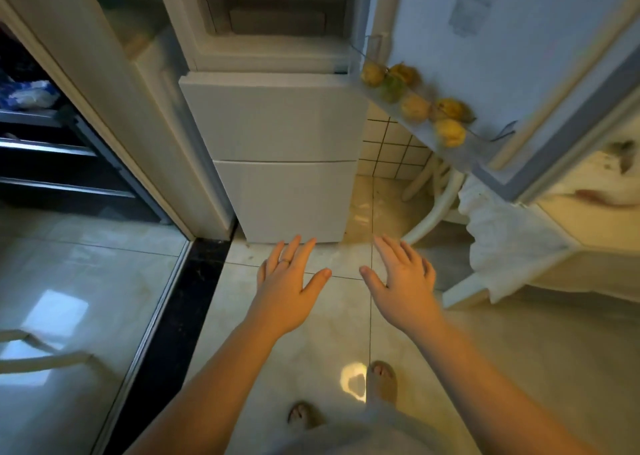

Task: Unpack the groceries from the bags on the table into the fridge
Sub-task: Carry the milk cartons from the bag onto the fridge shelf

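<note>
A white fridge (277, 136) stands ahead with its upper compartment open and two lower drawer fronts shut. Its upper door (519, 56) is swung out to the right. Several yellow-green fruits (415, 107) lie in the door's lower shelf. My left hand (289, 281), with a ring on one finger, and my right hand (403, 278) are both stretched out in front of me above the floor, fingers straight and spread, holding nothing. No grocery bags are in view.
A table (588, 233) with a white frilled cloth (498, 233) stands at the right, partly behind the fridge door. A white chair leg (433, 209) shows below the door. At the left is a door frame (114, 108) with dark shelves beyond. My feet are on the tiled floor.
</note>
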The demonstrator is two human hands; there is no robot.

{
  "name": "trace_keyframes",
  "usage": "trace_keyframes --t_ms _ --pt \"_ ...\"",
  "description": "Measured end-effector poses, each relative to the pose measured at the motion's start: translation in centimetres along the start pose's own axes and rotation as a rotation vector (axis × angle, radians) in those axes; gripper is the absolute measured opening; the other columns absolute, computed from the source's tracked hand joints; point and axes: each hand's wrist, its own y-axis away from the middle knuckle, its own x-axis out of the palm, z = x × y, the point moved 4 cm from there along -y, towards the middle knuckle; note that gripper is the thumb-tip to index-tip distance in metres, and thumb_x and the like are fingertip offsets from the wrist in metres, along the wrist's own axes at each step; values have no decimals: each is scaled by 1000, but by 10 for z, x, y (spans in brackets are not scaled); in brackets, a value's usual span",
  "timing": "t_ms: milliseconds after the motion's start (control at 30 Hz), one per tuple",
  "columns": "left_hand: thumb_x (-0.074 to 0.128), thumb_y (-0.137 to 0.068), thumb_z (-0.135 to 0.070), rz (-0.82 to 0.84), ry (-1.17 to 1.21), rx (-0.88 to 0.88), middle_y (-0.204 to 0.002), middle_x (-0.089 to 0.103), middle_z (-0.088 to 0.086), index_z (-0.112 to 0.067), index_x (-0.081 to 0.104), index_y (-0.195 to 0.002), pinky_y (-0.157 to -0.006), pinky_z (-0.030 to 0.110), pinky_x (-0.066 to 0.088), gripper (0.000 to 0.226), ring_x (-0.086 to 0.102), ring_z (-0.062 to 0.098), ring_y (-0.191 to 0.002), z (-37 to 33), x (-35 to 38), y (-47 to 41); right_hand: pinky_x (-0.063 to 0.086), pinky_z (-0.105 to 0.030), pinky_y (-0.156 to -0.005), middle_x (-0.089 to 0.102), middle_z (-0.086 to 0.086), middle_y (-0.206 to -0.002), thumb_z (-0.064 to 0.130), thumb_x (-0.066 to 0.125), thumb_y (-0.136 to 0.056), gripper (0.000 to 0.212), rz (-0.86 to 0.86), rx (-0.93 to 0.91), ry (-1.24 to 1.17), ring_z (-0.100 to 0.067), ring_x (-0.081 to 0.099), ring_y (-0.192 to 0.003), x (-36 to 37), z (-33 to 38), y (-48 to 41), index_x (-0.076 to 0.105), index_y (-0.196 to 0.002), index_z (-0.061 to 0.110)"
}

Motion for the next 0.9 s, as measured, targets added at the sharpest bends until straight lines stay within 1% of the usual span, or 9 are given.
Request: trace_keyframes --t_ms 233,433,567,800,900 --pt "28 -97 -66 123 -86 80 -168 1 -10 -40 12 -157 -125 48 5 68 -9 15 -154 -86 76 -3 12 -51 -120 22 14 -162 54 42 -99 61 -3 63 -12 -22 14 -151 -26 -96 27 23 -154 37" --pt "29 -97 -67 134 -101 117 -168 3 -8 -40 12 -157 -125 47 4 68 -7 16 -154 -180 159 -24 8 -49 -121 19 12 -164 54 41 -100 61 -2 83 5 -21 11 -152 -69 -212 31 22 -155 37" --pt "30 -98 -66 190 -109 124 -168 2 -8 -41 11 -157 -124 46 3 67 -8 15 -154 -255 214 -30 8 -50 -120 17 12 -164 53 40 -100 61 14 114 -7 -21 9 -152 -107 -297 41 21 -156 37" --pt "33 -98 -64 176 -74 129 -168 4 -8 -40 14 -157 -123 44 7 67 -4 16 -154 -379 291 -57 14 -49 -118 22 15 -162 52 45 -98 61 -9 146 -8 -20 16 -149 -165 -436 47 25 -154 37" --pt "32 -98 -65 192 -83 140 -168 4 -9 -42 12 -157 -124 44 8 66 -5 15 -154 -409 311 -66 13 -48 -118 24 15 -161 53 46 -98 63 -22 184 -26 -19 17 -149 -183 -473 42 25 -154 37"
